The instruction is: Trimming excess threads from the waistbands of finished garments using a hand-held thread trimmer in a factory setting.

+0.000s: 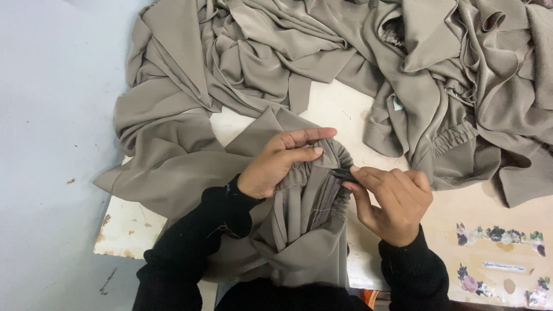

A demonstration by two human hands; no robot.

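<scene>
A taupe garment (299,219) lies in front of me with its gathered elastic cuff (331,158) raised between my hands. My left hand (276,164) grips the cuff's left side, fingers curled over the ruffled edge. My right hand (391,198) pinches a small dark tool (343,173), perhaps thread snips, against the cuff's right edge. Both arms wear black sleeves.
A large heap of the same taupe fabric (299,52) covers the back of the worn white table (129,230). Another gathered cuff (455,138) lies at right. Floral stickers (498,235) mark the table's near right corner. Grey floor (52,144) lies to the left.
</scene>
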